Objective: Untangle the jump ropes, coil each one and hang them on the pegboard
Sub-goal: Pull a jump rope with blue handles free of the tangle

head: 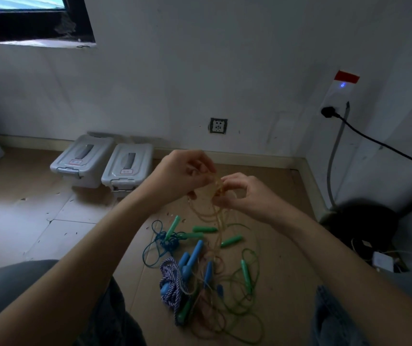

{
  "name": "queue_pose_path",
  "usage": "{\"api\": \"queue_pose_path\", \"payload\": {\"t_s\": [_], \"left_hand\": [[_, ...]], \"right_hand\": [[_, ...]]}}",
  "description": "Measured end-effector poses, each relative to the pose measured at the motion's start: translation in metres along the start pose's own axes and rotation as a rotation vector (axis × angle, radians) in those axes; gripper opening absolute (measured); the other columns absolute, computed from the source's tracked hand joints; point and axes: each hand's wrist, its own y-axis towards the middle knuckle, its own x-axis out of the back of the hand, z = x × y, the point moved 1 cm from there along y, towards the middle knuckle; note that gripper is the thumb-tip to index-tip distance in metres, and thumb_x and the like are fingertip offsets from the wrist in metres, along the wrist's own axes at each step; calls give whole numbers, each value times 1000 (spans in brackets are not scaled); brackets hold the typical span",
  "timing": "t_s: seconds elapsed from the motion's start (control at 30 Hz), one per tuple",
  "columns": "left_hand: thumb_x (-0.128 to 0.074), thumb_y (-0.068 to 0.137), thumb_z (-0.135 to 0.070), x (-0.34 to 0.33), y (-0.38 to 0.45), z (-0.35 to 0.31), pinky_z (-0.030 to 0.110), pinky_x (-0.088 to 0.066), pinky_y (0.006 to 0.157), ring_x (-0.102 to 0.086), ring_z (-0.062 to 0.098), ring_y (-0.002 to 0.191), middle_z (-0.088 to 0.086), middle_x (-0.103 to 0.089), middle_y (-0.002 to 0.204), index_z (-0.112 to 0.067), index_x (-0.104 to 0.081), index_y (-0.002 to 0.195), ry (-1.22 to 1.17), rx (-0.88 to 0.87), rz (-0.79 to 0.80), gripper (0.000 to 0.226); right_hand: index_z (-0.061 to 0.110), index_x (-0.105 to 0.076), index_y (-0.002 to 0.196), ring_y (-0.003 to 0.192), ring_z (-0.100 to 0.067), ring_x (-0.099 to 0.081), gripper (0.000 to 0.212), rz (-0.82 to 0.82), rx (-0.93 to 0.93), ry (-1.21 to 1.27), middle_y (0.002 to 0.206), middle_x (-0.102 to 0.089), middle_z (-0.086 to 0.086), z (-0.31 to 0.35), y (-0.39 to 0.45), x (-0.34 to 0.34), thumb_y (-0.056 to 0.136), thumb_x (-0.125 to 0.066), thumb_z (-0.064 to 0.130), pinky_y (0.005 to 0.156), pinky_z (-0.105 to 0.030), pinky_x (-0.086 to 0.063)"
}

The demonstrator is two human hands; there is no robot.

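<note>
Left hand: the left hand (183, 172) is raised over the floor, its curled fingers pinching a thin, pale yellow translucent jump rope (216, 186) at a knotted bunch
Right hand: the right hand (241, 193) sits just beside the left, thumb and fingertips pinching the same yellow cord at the knot
Yellow rope: its strands hang down from between the two hands in loose loops and run into the heap on the floor
Rope heap: the tangled pile of jump ropes (207, 270) lies on the brown cardboard floor covering (287, 245), below the hands and between the person's knees
Green rope: a thin green cord (256, 268) loops across the right part of the heap, with several green plastic handles (231, 240) scattered near the top of it
Blue rope: a thin dark blue cord (158, 242) curls at the left edge, tangled near one green handle; light blue plastic handles (195, 253) lie in the middle
Braided rope: a purple and white twisted rope (171, 278) lies bundled at the lower left of the heap
Boxes: two grey lidded plastic storage boxes (105, 162) stand side by side against the white wall (200, 71), well apart from the heap
Wall: a wall socket (218, 126) is set low in it; a black plug and cable (364, 134) run off to the right
</note>
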Motion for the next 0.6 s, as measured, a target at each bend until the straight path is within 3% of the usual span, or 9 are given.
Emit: {"api": "queue_pose_path", "payload": {"t_s": [0.1,0.2,0.27,0.33,0.4,0.47,0.53,0.6], "left_hand": [[-64,82,-12,-2,-1,3,11,-47,45,-60,-1,54,-10,-59,73,-29,-58,76,165,-1,-35,19],[-62,85,-17,-5,-2,11,13,-52,51,-60,1,52,-17,-54,69,-17,-65,87,429,38,28,4],[-61,86,-18,-8,0,15,14,-52,54,-62,4,55,-17,-54,67,-14,-66,91,497,51,78,9],[-60,86,-17,-2,1,17,17,-51,58,-64,12,62,-10,-60,73,-13,-67,94,515,67,11,12],[-59,88,-17,13,2,20,26,-48,65,-63,18,73,2,-65,84,-12,-68,96,549,97,-187,13],[-58,89,-18,29,2,24,33,-48,74,-60,20,81,7,-65,89,-10,-67,93,358,205,-324,12],[-55,90,-17,32,0,20,31,-51,80,-61,21,83,12,-65,88,-6,-63,89,-101,324,-307,13],[-53,90,-13,28,1,12,24,-53,74,-62,18,75,9,-65,77,-5,-62,82,-442,400,-287,15]], "right_hand": [[20,-63,80,77,-4,-54,15,-82,-9,-141,86,-58,7,0,3,5,81,-67,34,67,-16,-40],[18,-65,75,55,-3,-54,15,-33,-63,-28,64,-62,5,1,0,11,80,-69,31,50,-14,-43],[13,-67,74,46,-4,-48,15,28,-102,103,56,-57,4,1,-3,12,80,-70,26,43,-14,-38],[11,-68,76,44,-4,-43,15,109,-154,165,54,-53,4,1,-4,16,79,-71,25,41,-15,-33],[15,-70,75,47,-5,-41,13,213,-208,0,57,-52,5,-1,-5,23,79,-71,27,43,-16,-32],[19,-71,71,51,-5,-44,12,255,-233,-270,61,-56,5,-6,-6,26,80,-71,28,46,-17,-33],[23,-69,67,53,-1,-49,15,197,-237,-411,62,-60,8,-11,-6,24,81,-70,27,49,-15,-35],[24,-67,65,54,0,-52,18,165,-248,-456,60,-60,9,-13,-5,22,83,-68,28,50,-17,-36]]}}
